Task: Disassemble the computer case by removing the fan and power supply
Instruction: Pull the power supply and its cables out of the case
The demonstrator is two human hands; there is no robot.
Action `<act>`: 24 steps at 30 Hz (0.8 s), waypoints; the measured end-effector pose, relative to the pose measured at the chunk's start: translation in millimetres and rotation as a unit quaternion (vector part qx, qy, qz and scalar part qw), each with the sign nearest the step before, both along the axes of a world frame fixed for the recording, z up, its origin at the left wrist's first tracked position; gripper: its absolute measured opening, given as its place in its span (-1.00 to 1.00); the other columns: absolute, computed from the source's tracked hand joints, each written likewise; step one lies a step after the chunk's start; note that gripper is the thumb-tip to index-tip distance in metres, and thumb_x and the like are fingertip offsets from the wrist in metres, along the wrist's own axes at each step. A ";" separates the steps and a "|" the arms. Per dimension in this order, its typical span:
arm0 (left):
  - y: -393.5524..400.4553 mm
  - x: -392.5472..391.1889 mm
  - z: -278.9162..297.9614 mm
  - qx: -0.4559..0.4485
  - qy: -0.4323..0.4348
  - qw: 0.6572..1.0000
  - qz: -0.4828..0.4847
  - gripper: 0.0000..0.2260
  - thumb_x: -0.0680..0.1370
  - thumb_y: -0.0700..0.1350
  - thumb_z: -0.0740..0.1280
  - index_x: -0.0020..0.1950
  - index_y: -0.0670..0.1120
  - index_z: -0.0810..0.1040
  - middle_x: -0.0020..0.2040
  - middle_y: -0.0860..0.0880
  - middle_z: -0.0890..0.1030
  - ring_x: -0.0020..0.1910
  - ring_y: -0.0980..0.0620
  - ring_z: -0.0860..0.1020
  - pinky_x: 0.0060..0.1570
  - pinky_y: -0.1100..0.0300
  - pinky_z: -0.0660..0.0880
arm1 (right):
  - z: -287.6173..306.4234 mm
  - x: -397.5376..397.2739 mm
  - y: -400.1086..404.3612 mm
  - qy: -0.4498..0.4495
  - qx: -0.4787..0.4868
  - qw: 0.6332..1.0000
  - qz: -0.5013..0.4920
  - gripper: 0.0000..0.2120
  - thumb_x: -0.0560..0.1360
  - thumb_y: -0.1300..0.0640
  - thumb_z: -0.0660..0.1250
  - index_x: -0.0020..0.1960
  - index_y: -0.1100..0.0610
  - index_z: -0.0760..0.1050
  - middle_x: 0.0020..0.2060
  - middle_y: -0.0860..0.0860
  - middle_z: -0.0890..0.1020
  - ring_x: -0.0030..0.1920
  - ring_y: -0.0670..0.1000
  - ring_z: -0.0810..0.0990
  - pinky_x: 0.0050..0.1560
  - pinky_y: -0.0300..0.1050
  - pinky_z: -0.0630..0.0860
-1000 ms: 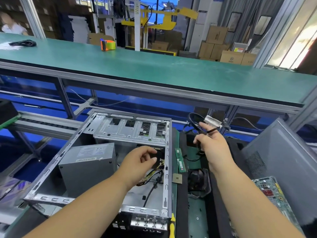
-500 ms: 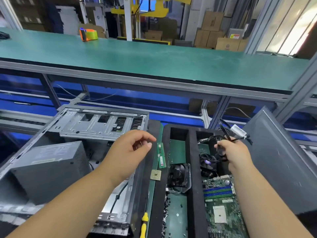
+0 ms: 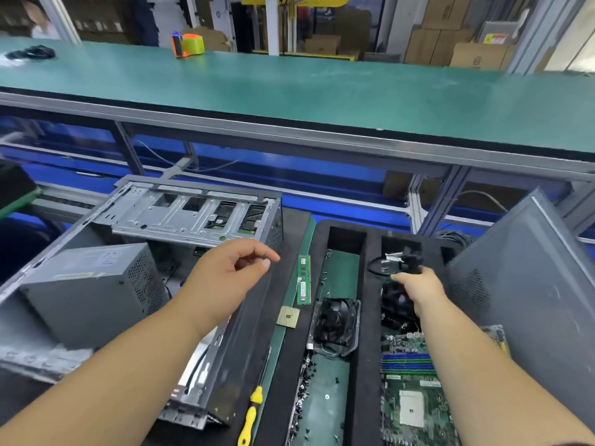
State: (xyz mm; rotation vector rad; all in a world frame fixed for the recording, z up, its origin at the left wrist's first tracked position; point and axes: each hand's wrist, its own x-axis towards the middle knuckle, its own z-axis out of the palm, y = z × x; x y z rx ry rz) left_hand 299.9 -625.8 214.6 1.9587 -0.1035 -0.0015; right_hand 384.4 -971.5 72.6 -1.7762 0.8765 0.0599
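Head view, bench level. Computer case (image 3: 180, 220): open, lying at left, steel frame exposed. Power supply (image 3: 87, 291): grey box seated inside the case at its left side. Fan (image 3: 336, 326): black, lying in the middle slot of the black foam tray (image 3: 373, 317), just right of the case. Left hand (image 3: 228, 272): hovering over the case's right edge, fingers loosely curled, holding nothing. Right hand (image 3: 415, 288): above the tray's right slot, fingertips at a black cable bundle (image 3: 396, 262); grip unclear. Motherboard (image 3: 412, 387): same slot, nearer. RAM stick (image 3: 303, 278), CPU (image 3: 288, 317), yellow screwdriver (image 3: 251, 416): between case and tray.
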 end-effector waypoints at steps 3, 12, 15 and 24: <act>-0.6 0.9 -0.4 0.003 0.003 1.000 0.005 -0.76 0.56 -0.19 0.35 -0.11 0.16 0.68 -0.27 0.11 0.56 -0.32 0.19 0.44 -0.32 0.46 0.37 | -3.0 0.0 1.2 0.046 -0.053 0.997 -0.014 -0.13 0.42 -0.01 0.51 0.57 0.08 0.11 0.43 0.22 0.27 0.30 0.27 0.38 0.00 0.06 0.45; 5.5 -5.8 2.7 -0.007 0.008 1.000 0.005 -0.78 0.58 -0.17 0.34 -0.09 0.14 0.68 -0.29 -0.02 0.51 -0.36 0.16 0.40 -0.35 0.37 0.37 | 35.6 -7.5 21.5 -0.029 -0.136 0.989 -0.043 -0.09 0.45 -0.03 0.45 0.61 0.06 -0.01 0.55 0.08 0.08 0.53 0.20 0.05 0.18 0.18 0.49; 15.8 -10.5 5.5 -0.018 0.004 1.000 0.005 -0.76 0.58 -0.20 0.33 -0.10 0.11 0.68 -0.36 0.09 0.48 -0.44 0.17 0.36 -0.39 0.38 0.36 | 58.1 -7.9 49.0 -0.080 -0.149 0.985 0.019 -0.28 0.48 0.00 0.42 0.56 0.05 0.20 0.52 0.09 0.18 0.48 0.21 0.22 0.37 0.21 0.36; 79.3 -17.0 12.0 -0.026 -0.012 0.999 0.024 -0.81 0.58 -0.17 0.33 -0.07 0.10 0.68 -0.12 -0.17 0.60 -0.23 0.13 0.47 -0.18 0.31 0.43 | 117.6 -46.9 189.5 -0.182 -0.102 0.941 0.266 -0.66 0.53 0.04 0.36 0.29 -0.11 0.49 0.38 -0.03 0.37 0.27 0.02 0.43 0.19 -0.07 0.36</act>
